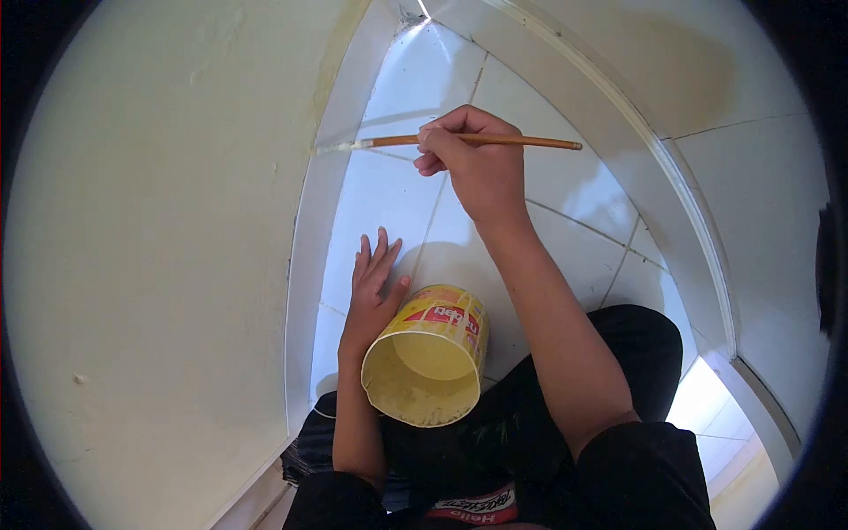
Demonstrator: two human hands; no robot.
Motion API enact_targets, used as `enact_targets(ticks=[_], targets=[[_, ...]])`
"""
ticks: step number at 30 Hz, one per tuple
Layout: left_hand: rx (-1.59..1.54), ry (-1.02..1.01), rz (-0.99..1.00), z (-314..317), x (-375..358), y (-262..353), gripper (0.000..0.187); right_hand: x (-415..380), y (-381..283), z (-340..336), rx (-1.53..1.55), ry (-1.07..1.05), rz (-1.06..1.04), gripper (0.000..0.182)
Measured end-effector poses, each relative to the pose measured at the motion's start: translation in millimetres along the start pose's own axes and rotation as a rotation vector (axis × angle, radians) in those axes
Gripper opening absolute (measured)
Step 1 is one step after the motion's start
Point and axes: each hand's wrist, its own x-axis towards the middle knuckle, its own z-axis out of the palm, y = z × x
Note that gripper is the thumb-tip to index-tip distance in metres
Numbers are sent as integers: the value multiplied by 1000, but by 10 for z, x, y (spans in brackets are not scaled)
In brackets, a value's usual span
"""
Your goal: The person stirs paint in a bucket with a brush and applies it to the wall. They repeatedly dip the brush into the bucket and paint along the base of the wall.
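Observation:
A thin wooden paintbrush (548, 142) lies nearly level across the upper middle, pinched between the fingers and thumb of my right hand (473, 163). Its pale, paint-covered bristles point left and meet the lower part of the cream wall, at the edge of the white skirting (309, 225). My left hand (375, 291) has its fingers spread, pointing up the view over the floor tiles, and holds nothing. Right beside its thumb and wrist stands a yellow bucket (424, 353) with a red label and paint drips, its open mouth towards me and pale yellow paint inside.
The cream wall (159, 247) fills the left side. White floor tiles (574, 212) narrow towards a corner at the top. Another skirting (671, 177) curves along the right-hand wall. My black-clothed legs (640, 344) frame the bucket. Bright light falls at the lower right.

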Motion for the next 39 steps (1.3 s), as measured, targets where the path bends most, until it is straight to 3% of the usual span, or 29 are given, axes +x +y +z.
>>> enact_targets(ticks=[4,10,16,22,28,34,39], targets=[[-15,-3,-8,-2,4,17,54,31,1,3,72,85,-73,13],[12,7,3,1,3,8,54,-9,-27,5,-22,-4,52,11],[5,2,-8,-22,-5,59,54,26,-3,10,54,96,-51,12],[18,11,0,-4,2,37,54,-7,-14,-13,-26,-27,43,12],[11,12,9,15,3,-11,53,15,-17,12,52,77,-23,10],[20,12,14,21,0,-38,53,-13,-11,0,-21,-29,51,10],[23,16,22,21,-9,-49,54,0,-37,22,44,69,-36,11]])
